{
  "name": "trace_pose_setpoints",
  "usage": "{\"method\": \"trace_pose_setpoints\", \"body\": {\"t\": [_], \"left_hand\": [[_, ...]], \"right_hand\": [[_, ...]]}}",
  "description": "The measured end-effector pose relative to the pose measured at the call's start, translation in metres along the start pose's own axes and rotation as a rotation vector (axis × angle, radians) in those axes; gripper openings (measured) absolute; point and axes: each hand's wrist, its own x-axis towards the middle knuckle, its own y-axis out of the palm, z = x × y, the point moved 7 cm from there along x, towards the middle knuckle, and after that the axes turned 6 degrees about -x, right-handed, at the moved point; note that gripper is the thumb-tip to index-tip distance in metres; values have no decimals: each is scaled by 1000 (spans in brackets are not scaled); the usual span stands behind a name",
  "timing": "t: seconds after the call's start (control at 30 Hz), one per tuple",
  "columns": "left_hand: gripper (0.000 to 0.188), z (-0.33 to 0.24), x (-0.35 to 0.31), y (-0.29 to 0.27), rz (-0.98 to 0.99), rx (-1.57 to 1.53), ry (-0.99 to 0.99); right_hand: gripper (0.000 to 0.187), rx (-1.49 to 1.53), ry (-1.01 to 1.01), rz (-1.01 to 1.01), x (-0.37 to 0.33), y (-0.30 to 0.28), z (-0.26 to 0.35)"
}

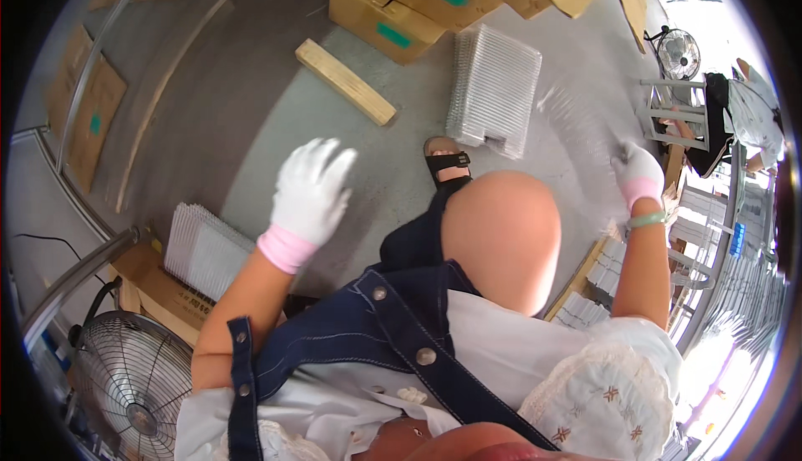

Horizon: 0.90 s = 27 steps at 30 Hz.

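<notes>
My left hand (309, 194), in a white glove with a pink cuff, hangs in the air over the floor, fingers apart and nothing in them. Out to the right, my right hand (640, 175), gloved the same way, has its fingers curled at the edge of a clear ribbed plastic tray (578, 119). Motion smears this tray, so its outline is hard to make out. Between my hands, beyond my foot, a stack of clear ribbed plastic trays (494, 85) stands on the floor.
A wooden beam (347, 83) lies ahead; cardboard boxes (388, 22) stand beyond it. At left are more clear trays (205, 252), a carton (167, 294), a fan (134, 386) and a metal rail (75, 294). Another person (748, 114) sits at far right, near a second fan (677, 53).
</notes>
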Motion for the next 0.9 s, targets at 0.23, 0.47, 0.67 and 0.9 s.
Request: {"method": "trace_pose_setpoints", "body": {"t": [0.23, 0.47, 0.67, 0.9], "left_hand": [[64, 41, -49, -32, 142, 112, -402], [63, 43, -99, -56, 201, 239, -683], [64, 39, -72, -38, 297, 251, -692], [68, 51, -45, -21, 250, 290, -647]], "right_hand": [[66, 1241, 156, 265, 149, 164, -20], [76, 1908, 301, 540, 192, 257, 73], [84, 1622, 386, 613, 201, 347, 117], [82, 1233, 477, 423, 204, 349, 106]]}}
